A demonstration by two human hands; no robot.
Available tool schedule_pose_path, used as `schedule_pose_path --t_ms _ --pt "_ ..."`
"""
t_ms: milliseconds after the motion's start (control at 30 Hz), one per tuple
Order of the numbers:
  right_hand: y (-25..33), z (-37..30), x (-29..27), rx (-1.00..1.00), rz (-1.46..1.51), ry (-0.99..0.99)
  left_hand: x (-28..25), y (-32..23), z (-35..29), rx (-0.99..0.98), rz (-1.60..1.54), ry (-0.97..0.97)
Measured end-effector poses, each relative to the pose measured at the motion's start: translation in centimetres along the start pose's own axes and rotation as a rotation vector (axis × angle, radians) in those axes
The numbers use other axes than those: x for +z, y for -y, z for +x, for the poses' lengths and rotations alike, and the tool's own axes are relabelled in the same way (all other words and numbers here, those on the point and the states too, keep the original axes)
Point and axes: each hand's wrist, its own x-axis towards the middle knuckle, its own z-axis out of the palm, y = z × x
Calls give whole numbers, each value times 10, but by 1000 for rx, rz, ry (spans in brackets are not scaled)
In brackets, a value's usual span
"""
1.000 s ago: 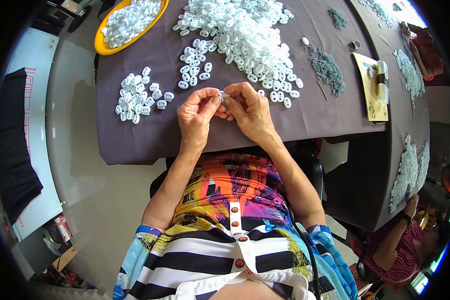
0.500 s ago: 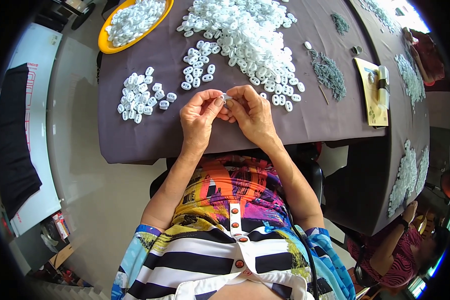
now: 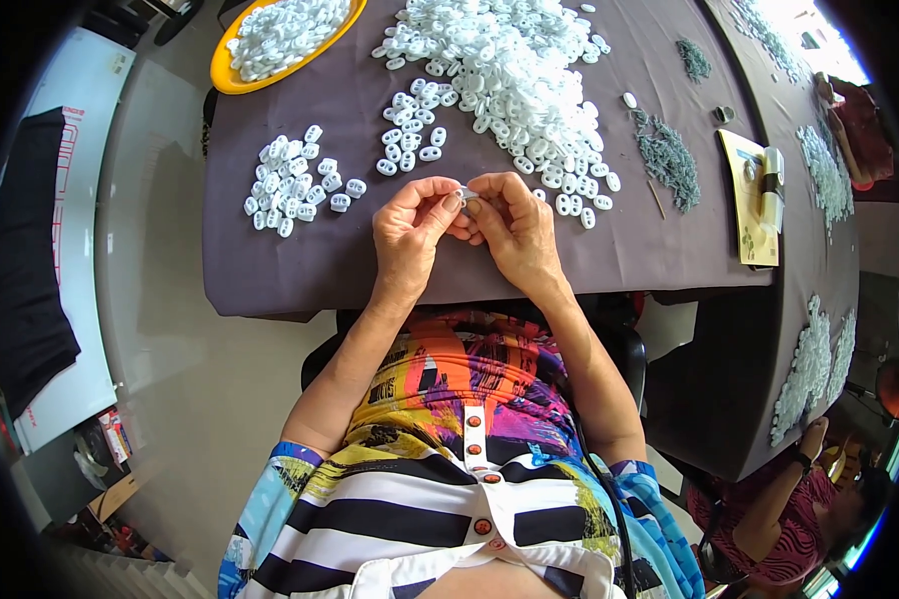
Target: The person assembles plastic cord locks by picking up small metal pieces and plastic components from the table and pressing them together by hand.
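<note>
My left hand (image 3: 408, 232) and my right hand (image 3: 519, 235) meet above the near part of the table. Both are closed, thumbs and fingertips pinching a small white plastic piece (image 3: 463, 194) between them. Fingers cover most of it. Just beyond my hands lies a loose group of white oval two-hole pieces (image 3: 408, 140). A large heap of these ovals (image 3: 519, 75) spreads behind, reaching down beside my right hand. Left of my left hand sits a smaller pile of thicker-looking white two-hole pieces (image 3: 290, 185).
A yellow tray (image 3: 220, 78) of white pieces stands far left. Small grey pieces (image 3: 669, 165) lie on the right, near a thin stick (image 3: 656, 200), a yellow card (image 3: 747, 200) and a clear container (image 3: 772, 190). Another person (image 3: 779, 509) sits at the adjoining table, lower right.
The whole view has shifted slightly, so the table's things appear a little further right and higher. My hands still hold the white piece together, their pinch nearly the same.
</note>
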Motion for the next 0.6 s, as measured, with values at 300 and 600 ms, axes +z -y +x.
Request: schedule_pose_path --t_ms 300,600 --pt "-1 0 -1 35 43 -40 1 1 0 -5 -33 -24" --pt "-6 1 -2 108 237 -93 2 0 1 -30 -57 -68"
